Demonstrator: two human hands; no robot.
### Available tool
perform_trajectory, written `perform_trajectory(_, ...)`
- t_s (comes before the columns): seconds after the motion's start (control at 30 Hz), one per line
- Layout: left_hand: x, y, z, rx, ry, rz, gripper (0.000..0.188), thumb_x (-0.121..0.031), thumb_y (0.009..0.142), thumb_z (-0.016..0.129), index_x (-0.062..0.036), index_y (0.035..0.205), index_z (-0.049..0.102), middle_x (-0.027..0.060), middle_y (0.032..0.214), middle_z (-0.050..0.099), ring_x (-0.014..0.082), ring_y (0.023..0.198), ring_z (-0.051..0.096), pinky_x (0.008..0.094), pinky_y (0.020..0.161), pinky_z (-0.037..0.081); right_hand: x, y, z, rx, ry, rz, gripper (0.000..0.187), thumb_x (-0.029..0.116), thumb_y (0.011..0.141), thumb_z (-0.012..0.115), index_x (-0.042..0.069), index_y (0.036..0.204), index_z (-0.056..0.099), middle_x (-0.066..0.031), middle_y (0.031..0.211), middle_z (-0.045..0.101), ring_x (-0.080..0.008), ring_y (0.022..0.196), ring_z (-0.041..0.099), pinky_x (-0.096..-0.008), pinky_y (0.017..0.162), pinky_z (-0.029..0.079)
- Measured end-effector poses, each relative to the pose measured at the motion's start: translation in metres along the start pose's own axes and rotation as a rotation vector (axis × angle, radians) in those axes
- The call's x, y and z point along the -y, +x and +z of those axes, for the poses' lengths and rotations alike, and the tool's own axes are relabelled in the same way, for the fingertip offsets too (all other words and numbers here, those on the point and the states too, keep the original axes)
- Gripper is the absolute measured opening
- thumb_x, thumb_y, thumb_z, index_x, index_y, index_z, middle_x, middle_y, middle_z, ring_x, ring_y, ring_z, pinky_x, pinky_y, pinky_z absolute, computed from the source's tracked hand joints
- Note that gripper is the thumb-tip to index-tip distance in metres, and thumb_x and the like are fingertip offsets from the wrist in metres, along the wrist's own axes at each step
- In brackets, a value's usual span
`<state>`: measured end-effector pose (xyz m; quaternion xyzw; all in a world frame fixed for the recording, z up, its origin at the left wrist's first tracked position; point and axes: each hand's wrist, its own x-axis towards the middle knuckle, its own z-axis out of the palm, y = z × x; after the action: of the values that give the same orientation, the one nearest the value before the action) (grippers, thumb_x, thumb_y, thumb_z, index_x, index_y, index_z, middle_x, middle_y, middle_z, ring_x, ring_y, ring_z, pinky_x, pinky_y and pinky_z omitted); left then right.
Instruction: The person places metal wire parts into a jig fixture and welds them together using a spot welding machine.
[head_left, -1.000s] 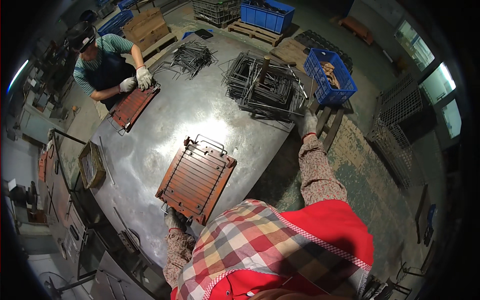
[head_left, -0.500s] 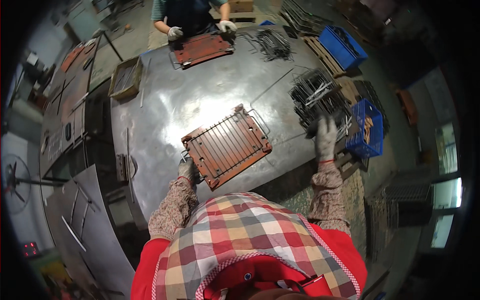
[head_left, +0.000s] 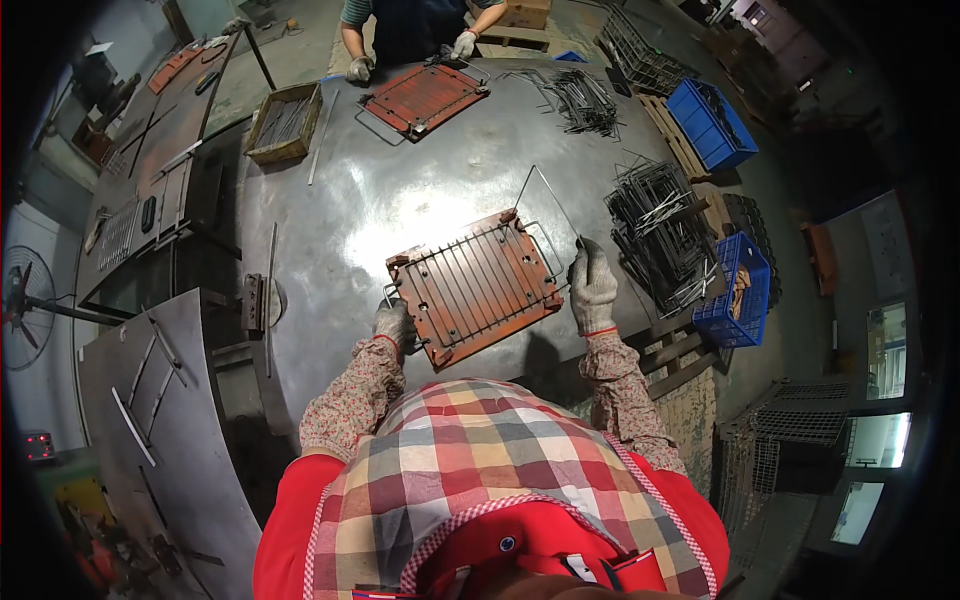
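A reddish-brown metal jig [head_left: 437, 350] with a row of thin parallel wires lies tilted on the steel table in front of me. My left hand [head_left: 394, 322], in a grey-white glove, closes on its left edge near a wire loop; the fingertips are partly hidden. To the right of the jig, my right hand [head_left: 595, 290] grips a bent wire rod [head_left: 556, 199] at one end. This rod rises from the hand, bends at the top and slants down toward the jig's far corner. A wire handle [head_left: 542, 246] projects from the jig's right side.
A tangled pile of bent wire rods [head_left: 655, 235] lies right, with a blue crate [head_left: 733, 325] beside it. Across the table [head_left: 330, 230], another person's gloved hands [head_left: 360, 69] are near a second red jig [head_left: 424, 100]. A rod box [head_left: 284, 125] stands far left.
My right hand has come left from the wire pile to the jig, bringing a bent wire rod. My left hand stays at the jig. The other person's hand on the left has lifted off their jig.
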<state>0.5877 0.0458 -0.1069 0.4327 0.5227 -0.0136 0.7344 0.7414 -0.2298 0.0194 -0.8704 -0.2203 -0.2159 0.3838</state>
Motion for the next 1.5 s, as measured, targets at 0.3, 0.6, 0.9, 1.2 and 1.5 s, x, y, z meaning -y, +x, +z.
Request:
perform_trajectory(0.3, 0.003, 0.002, -0.005, 0.078, 0.029, -0.067, 0.018, -0.028, 0.094, 0.053, -0.0139, 0.096, 0.042, 0.0019, 0.059, 0.043, 0.0137, 0.041, 0.042, 0.0326, 0.035, 0.031, 0.039, -0.03, -0.002, 0.691, -0.129, -0.135, 0.032, 0.024, 0.092, 0.052, 0.008, 0.119, 0.056, -0.0187, 0.091, 0.065, -0.0299, 0.089, 0.064, -0.0386, 0.081, 0.05)
perform_trajectory(0.6, 0.019, -0.002, -0.035, 0.211, 0.389, 0.197, 0.026, -0.025, 0.091, 0.049, 0.0001, 0.095, 0.055, 0.0098, 0.068, 0.058, 0.0203, 0.052, 0.057, 0.0357, 0.044, 0.049, -0.068, -0.136, 0.027, 1.009, 0.258, 0.753, 0.039, 0.026, 0.093, 0.053, -0.004, 0.119, 0.055, -0.0127, 0.103, 0.065, -0.0214, 0.09, 0.063, -0.031, 0.082, 0.049)
perform_trajectory(0.9, 0.017, -0.04, -0.025, 0.231, 0.34, -0.053, 0.024, -0.022, 0.091, 0.051, 0.001, 0.095, 0.051, 0.0156, 0.063, 0.055, 0.0292, 0.045, 0.056, 0.0415, 0.038, 0.047, -0.038, -0.144, 0.061, 1.212, 0.5, 0.454, 0.009, 0.011, 0.083, 0.056, 0.002, 0.086, 0.056, -0.0101, 0.075, 0.061, -0.0225, 0.069, 0.061, -0.0332, 0.06, 0.047)
perform_trajectory(1.2, -0.006, -0.043, 0.0, 0.327, 0.273, -0.048, 0.025, -0.029, 0.087, 0.055, -0.0057, 0.097, 0.058, 0.009, 0.068, 0.059, 0.0225, 0.053, 0.058, 0.0389, 0.045, 0.047, -0.001, -0.106, 0.096, 0.844, 0.207, 0.044, 0.05, 0.025, 0.084, 0.063, 0.002, 0.126, 0.048, -0.0222, 0.113, 0.06, -0.0365, 0.107, 0.058, -0.0385, 0.092, 0.046)
perform_trajectory(1.5, -0.114, 0.098, -0.055, 0.002, -0.417, 0.074, 0.037, -0.041, 0.094, 0.051, -0.0078, 0.108, 0.051, 0.0128, 0.086, 0.061, 0.0193, 0.059, 0.053, 0.036, 0.053, 0.042, -0.063, -0.156, 0.106, 1.287, -0.044, -0.009, 0.041, 0.052, 0.089, 0.05, 0.015, 0.101, 0.061, -0.0162, 0.091, 0.066, -0.0365, 0.085, 0.063, -0.0452, 0.072, 0.05)
